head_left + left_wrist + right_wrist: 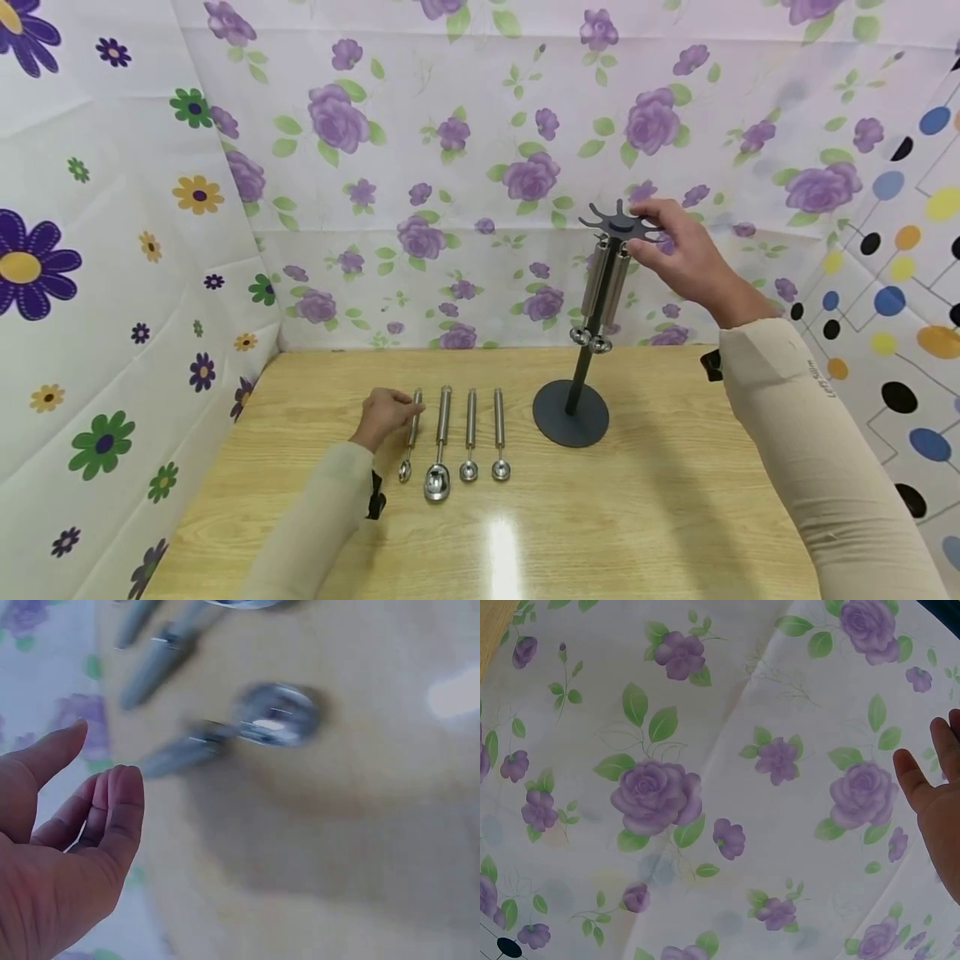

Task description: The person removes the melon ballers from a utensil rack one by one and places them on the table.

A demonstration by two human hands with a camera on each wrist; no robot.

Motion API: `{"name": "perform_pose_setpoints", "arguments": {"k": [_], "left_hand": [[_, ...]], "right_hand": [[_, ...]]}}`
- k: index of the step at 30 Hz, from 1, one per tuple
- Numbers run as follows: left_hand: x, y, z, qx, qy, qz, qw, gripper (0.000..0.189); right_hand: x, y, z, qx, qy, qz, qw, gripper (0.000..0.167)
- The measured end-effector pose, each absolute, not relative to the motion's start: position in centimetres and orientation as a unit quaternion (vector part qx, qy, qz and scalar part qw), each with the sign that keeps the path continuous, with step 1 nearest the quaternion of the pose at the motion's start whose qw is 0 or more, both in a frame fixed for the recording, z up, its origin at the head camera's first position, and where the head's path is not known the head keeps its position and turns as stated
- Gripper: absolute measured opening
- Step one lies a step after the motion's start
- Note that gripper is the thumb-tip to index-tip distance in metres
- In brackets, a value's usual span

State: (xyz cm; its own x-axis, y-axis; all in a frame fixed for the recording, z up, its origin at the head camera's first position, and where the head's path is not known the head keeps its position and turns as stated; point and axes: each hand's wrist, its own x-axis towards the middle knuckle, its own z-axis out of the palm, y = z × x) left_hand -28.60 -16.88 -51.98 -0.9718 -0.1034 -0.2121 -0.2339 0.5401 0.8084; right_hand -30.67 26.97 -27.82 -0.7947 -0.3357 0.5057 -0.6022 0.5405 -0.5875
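Observation:
At the left end of a row of metal scoops, my left hand (386, 415) is at the handle of a small scoop (406, 470). In the left wrist view its thumb and fingers (126, 796) are apart, with nothing between them; the scoop (279, 714) lies beyond, blurred. Beside it lie a larger oval-headed scoop (437, 482) and two small round-headed scoops. My right hand (678, 250) is at the hooked top of a black utensil stand (574, 392), fingers and thumb spread about its edge. Two metal scoops (602, 343) hang there; whether the thumb touches one, I cannot tell.
The stand's round base (558, 425) sits on the wooden table (600, 525), right of the row. Flowered cloth (450, 208) hangs behind the table. Patterned cloths also line the left and right sides.

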Motion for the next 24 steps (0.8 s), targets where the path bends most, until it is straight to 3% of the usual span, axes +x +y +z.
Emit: {"name": "perform_pose_setpoints", "arguments": {"k": [24], "left_hand": [[-30.2, -5.7, -37.7, 0.086, 0.843, 0.529, 0.038, 0.033]], "right_hand": [[-30.1, 26.9, -27.1, 0.243, -0.883, 0.378, 0.134, 0.058]]}}
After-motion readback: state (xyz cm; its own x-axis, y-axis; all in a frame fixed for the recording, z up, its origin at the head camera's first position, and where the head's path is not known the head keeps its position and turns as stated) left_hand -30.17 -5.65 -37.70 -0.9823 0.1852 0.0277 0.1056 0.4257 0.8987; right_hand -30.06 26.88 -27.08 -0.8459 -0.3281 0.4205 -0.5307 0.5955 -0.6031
